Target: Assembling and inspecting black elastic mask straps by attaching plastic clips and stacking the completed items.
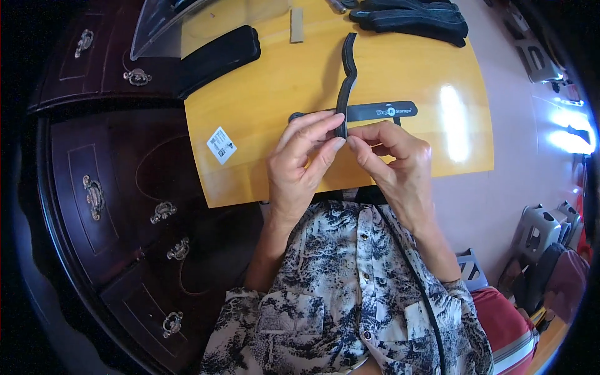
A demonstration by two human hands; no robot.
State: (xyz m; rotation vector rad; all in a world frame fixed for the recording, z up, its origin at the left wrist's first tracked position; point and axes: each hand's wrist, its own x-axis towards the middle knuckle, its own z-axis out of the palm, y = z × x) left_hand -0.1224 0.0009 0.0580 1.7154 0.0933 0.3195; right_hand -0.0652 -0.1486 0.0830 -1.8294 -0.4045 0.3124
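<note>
A narrow black strap [346, 78] stands up from my fingers, its far end wavy and pointing away from me over the yellow table. My left hand [300, 156] pinches the near end between thumb and fingers. At the same end, the thumb and forefinger of my right hand [397, 159] are closed on the strap's edge, the other fingers curled. Behind my hands a second black strap [369, 112] with white printing lies across the table, partly hidden by my left fingers.
On the yellow table [250, 169] are a white label [221, 145], a black pouch [222, 59], a tan strip [297, 25] and black gloves [415, 22]. A clear bin [156, 31] sits at the far left. Dark drawers [94, 187] stand left; grey stools [539, 231] stand right.
</note>
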